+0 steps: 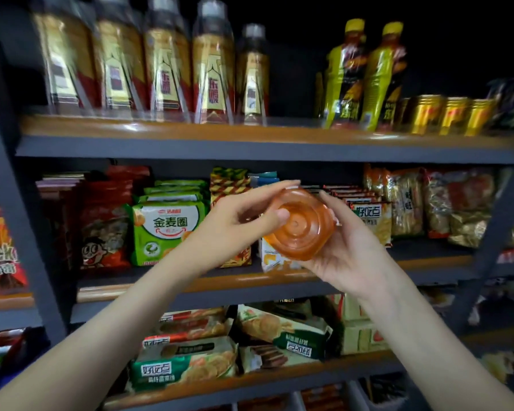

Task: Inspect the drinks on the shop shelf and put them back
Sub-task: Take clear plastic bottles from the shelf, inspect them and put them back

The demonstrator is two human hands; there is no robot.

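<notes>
Snack packets crowd the middle shelf behind the hands, a green biscuit packet (166, 226) among them. On the wood-edged grey metal shelf (190, 133) above stand five gold-and-red labelled bottles (212, 63), two yellow-capped yellow bottles (346, 75) and at least three gold cans (428, 114). The amber clear plastic drink bottle (298, 225) is off the shelf with its base toward the camera, and the left hand (244, 221) and the right hand (350, 250) each close their grip on it. The room is dark.

The left arm (116, 321) and the right arm (422, 336) are bare from near the elbow down to the wrist. The left hand (235, 221) and the right hand (347, 247) are bare too. The fingernails (282, 215) are short and plain.
</notes>
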